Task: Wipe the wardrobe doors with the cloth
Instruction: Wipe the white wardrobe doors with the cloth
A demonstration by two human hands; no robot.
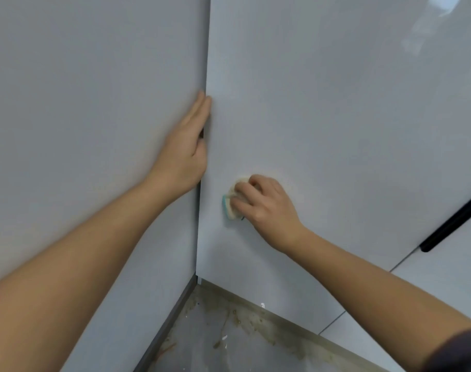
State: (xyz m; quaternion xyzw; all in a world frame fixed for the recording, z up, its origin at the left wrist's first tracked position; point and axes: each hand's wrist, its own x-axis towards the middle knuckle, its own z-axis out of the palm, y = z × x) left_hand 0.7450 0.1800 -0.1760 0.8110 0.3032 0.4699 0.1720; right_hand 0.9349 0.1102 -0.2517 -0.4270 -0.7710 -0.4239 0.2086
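— Pressing the cloth (pixel 229 207) where?
— Against the right door (pixel 323 103), near its left edge, low down, above the floor (pixel 229 331).
— Held how?
— Bunched under the right hand (pixel 266 202), with fingers curled over it, pinning it to the panel. Cream, with a teal edge showing at the left.
— And the left hand (pixel 186 154)?
— Laid flat on the left door (pixel 81 103), at its right edge, just beside the right door. Straight fingers, pressed together, holding nothing. Thumb mostly hidden.
— Anything else?
— A black handle (pixel 454 220) at the far right, well apart from both hands. Brown stains on the floor.
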